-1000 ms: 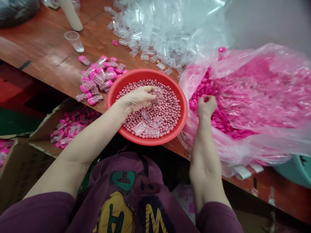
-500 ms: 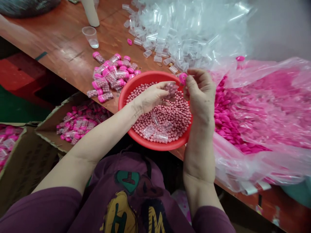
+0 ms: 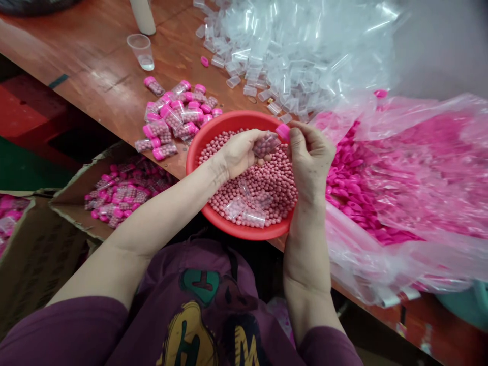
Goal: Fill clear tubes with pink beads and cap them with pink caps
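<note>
My left hand (image 3: pixel 244 152) is closed around a small clear tube (image 3: pixel 267 144) filled with pink beads, held over the red basin (image 3: pixel 244 234). Close to the tube's end, my right hand (image 3: pixel 312 155) pinches a bright pink cap (image 3: pixel 282 131) between thumb and fingers. Cap and tube look slightly apart. The basin holds many loose pink beads (image 3: pixel 274 178), and a few clear tubes (image 3: pixel 253 218) lie on top of them.
Capped tubes (image 3: pixel 179 114) lie heaped left of the basin. Empty clear tubes (image 3: pixel 290 66) are piled behind, beside a plastic cup (image 3: pixel 141 53). A plastic bag of pink caps (image 3: pixel 351 188) spreads at the right. A cardboard box (image 3: pixel 72 203) of filled tubes stands lower left.
My right hand has lowered slightly and turned the pink cap towards the tube. My left fingers have closed more around the tube, whose tilt has changed.
</note>
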`<state>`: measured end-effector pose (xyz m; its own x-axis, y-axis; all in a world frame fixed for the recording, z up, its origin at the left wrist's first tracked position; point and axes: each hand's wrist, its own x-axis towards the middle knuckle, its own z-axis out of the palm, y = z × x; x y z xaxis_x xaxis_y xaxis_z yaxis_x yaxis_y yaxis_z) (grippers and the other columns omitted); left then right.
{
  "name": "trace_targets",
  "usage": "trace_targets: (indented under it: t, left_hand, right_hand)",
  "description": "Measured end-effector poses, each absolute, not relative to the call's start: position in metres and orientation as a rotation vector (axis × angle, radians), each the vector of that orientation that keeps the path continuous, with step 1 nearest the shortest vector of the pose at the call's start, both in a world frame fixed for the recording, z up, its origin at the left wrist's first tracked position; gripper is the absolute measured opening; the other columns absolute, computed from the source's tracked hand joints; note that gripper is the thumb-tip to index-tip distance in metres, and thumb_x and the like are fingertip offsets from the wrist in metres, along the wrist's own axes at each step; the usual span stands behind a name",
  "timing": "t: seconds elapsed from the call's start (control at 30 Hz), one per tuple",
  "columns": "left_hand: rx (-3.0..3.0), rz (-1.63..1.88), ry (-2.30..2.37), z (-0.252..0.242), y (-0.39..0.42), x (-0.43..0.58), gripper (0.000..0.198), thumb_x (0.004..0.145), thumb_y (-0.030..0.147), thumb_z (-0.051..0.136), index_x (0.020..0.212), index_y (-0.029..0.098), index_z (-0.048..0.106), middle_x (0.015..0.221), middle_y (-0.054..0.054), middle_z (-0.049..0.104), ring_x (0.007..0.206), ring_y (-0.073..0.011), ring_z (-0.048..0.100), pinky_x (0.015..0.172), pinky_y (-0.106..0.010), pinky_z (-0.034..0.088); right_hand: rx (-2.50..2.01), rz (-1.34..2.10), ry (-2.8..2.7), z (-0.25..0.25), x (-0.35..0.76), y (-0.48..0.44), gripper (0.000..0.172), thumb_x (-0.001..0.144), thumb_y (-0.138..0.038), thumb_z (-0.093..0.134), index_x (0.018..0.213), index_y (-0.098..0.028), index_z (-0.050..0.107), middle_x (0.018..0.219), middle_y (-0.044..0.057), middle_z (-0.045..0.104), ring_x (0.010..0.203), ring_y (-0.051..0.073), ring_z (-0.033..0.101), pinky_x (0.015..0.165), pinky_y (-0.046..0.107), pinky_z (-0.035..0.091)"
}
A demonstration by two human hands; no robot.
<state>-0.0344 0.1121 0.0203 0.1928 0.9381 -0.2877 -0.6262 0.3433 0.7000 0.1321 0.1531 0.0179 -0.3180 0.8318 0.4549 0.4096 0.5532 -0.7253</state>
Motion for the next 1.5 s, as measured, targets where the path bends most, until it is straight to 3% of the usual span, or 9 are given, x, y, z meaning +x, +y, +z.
trace_targets:
  t: [0.17,0.43,0.8,0.9,1.0,1.1,1.23,1.33,1.5]
  left_hand:
    - [0.497,1.208,0.755,0.021,0.107,-0.03,0.022,0.106,0.014,0.067,0.085,0.016,0.07,0.079,-0.001,0.068,0.068,-0.0105,0.059,0.069,-0.028,0.043]
    - [0.541,1.269,0.733,0.018,0.101,-0.022,0.029,0.104,0.029,0.085,0.084,0.016,0.068,0.076,0.003,0.064,0.065,-0.0061,0.055,0.065,-0.021,0.041]
    - [0.477,1.289,0.888,0.019,0.097,-0.032,0.031,0.102,0.032,0.087,0.082,0.017,0.069,0.072,0.003,0.062,0.061,-0.0059,0.053,0.059,-0.021,0.038]
    - [0.459,1.33,0.922,0.018,0.1,-0.036,0.024,0.101,0.032,0.087,0.088,0.017,0.072,0.074,0.002,0.066,0.062,-0.0068,0.054,0.06,-0.022,0.041]
    - [0.518,1.357,0.909,0.017,0.101,-0.037,0.023,0.1,0.031,0.087,0.087,0.017,0.074,0.077,0.001,0.069,0.063,-0.0075,0.056,0.063,-0.022,0.045]
    - [0.606,1.344,0.928,0.017,0.099,-0.036,0.021,0.098,0.027,0.087,0.083,0.017,0.076,0.077,0.0,0.07,0.069,-0.0089,0.06,0.07,-0.023,0.05]
    - [0.659,1.343,1.009,0.015,0.098,-0.032,0.017,0.096,0.019,0.085,0.081,0.015,0.08,0.075,0.001,0.071,0.073,-0.0094,0.06,0.077,-0.024,0.049]
    - [0.609,1.378,1.049,0.012,0.1,-0.03,0.018,0.095,0.018,0.087,0.079,0.015,0.079,0.076,0.001,0.074,0.076,-0.01,0.062,0.08,-0.023,0.049]
    - [0.548,1.4,1.071,0.011,0.101,-0.025,0.029,0.093,0.026,0.094,0.073,0.016,0.075,0.076,0.0,0.074,0.08,-0.0117,0.064,0.082,-0.023,0.049]
  right_hand:
    - [-1.002,0.542,-1.945,0.023,0.123,0.149,0.038,0.108,-0.064,0.073,0.121,-0.03,0.084,0.109,0.007,0.08,0.11,0.027,0.08,0.097,0.046,0.07]
    - [-0.939,0.282,-1.92,0.007,0.129,0.148,0.039,0.116,-0.055,0.06,0.1,-0.027,0.083,0.1,0.008,0.081,0.097,0.025,0.079,0.093,0.044,0.067]
    - [-0.895,0.423,-2.11,0.013,0.124,0.139,0.031,0.116,-0.043,0.057,0.106,-0.028,0.082,0.107,0.009,0.078,0.101,0.025,0.077,0.098,0.046,0.068]
    - [-0.868,0.591,-2.082,0.009,0.129,0.143,0.027,0.111,-0.041,0.064,0.129,-0.031,0.082,0.119,0.007,0.079,0.109,0.025,0.078,0.104,0.049,0.069]
    - [-0.948,0.729,-1.88,-0.002,0.136,0.156,0.039,0.112,-0.051,0.065,0.148,-0.037,0.069,0.12,0.005,0.079,0.1,0.023,0.078,0.093,0.047,0.072]
    - [-0.981,0.794,-1.741,-0.011,0.141,0.167,0.044,0.109,-0.062,0.07,0.142,-0.034,0.068,0.11,0.004,0.08,0.089,0.022,0.077,0.082,0.043,0.072]
    - [-0.952,0.648,-1.973,-0.01,0.138,0.16,0.031,0.11,-0.05,0.066,0.132,-0.029,0.074,0.121,0.009,0.082,0.111,0.027,0.078,0.106,0.051,0.068]
    - [-0.991,0.397,-2.239,-0.01,0.128,0.147,0.049,0.099,-0.037,0.075,0.146,-0.025,0.067,0.139,0.016,0.076,0.132,0.037,0.071,0.122,0.064,0.057]
    - [-1.103,0.165,-2.32,-0.024,0.114,0.144,0.076,0.087,-0.032,0.083,0.156,-0.017,0.055,0.148,0.026,0.067,0.138,0.048,0.064,0.121,0.077,0.05]
